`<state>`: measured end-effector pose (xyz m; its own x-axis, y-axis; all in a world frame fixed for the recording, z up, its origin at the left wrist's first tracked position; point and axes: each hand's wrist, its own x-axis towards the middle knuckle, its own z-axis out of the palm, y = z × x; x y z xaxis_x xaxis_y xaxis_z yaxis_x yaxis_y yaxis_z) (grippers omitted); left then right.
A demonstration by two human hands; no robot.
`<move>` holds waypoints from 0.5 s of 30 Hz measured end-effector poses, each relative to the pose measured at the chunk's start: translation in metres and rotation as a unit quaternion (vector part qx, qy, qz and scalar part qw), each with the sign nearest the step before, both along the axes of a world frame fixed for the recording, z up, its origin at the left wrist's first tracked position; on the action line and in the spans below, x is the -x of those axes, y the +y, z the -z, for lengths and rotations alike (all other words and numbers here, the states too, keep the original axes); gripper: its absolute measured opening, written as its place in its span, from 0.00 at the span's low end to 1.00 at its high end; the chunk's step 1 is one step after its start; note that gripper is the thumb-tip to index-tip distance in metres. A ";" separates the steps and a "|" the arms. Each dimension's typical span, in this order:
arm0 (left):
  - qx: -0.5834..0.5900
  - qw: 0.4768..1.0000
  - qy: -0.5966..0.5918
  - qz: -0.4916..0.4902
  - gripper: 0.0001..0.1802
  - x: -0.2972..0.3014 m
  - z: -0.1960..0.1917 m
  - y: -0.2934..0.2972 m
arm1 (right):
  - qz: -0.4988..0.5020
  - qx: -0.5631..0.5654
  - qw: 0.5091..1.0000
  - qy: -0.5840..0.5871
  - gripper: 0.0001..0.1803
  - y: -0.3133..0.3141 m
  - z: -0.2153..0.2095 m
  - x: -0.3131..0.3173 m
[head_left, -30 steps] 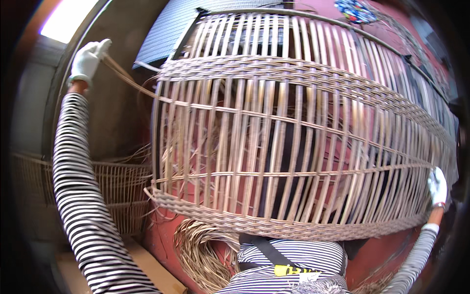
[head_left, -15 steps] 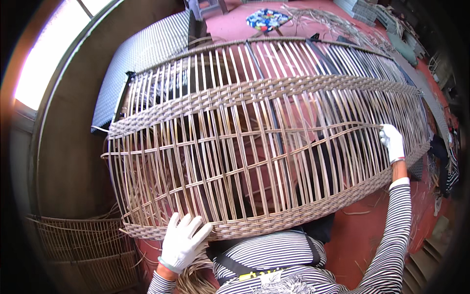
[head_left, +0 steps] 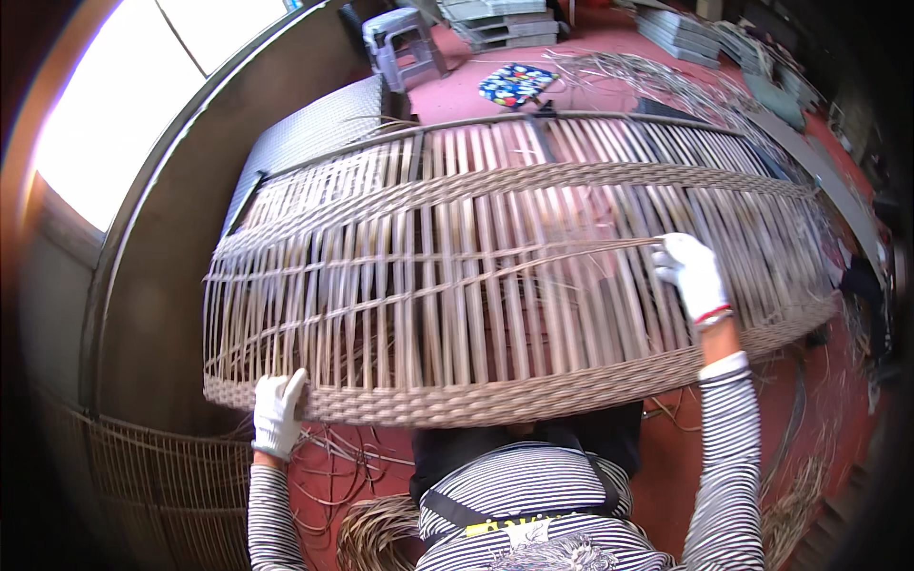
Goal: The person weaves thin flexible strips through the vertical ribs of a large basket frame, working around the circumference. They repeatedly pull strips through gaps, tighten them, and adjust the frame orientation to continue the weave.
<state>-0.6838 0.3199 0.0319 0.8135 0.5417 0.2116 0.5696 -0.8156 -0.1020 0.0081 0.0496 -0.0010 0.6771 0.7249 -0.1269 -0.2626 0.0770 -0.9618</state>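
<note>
1. Across the person's lap, a large wicker frame (head_left: 495,285) of upright cane slats lies tilted, with woven bands along its near and far edges.
2. Left hand (head_left: 277,411), in a white glove, wraps its grip around the near woven rim at the frame's left corner.
3. Right hand (head_left: 693,273), also gloved in white, rests on the slats toward the frame's right side, its grip pinched shut on a thin cane strand (head_left: 533,262) that runs leftward through the slats.
4. Both forearms wear black-and-white striped sleeves.
5. Below the frame, loose cane strips (head_left: 376,533) coil on the red floor (head_left: 666,457) by the person's left knee.
6. Beyond the frame, a grey plastic stool (head_left: 405,43) stands near a patterned cushion (head_left: 514,84), with more loose cane scattered beside them.
7. Another wicker panel (head_left: 162,485) leans at the lower left.
</note>
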 end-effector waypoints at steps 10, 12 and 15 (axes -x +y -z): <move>0.097 0.981 0.144 -0.086 0.31 -0.001 -0.045 -0.009 | -0.040 0.071 0.995 -0.065 0.17 0.007 -0.031 0.045; 0.020 0.990 0.120 -0.069 0.22 -0.053 -0.068 -0.001 | -0.027 0.084 0.991 -0.102 0.16 0.009 -0.041 0.050; 0.068 0.989 -0.105 0.079 0.20 -0.171 -0.080 0.002 | -0.018 0.083 0.975 -0.207 0.14 0.012 -0.060 0.062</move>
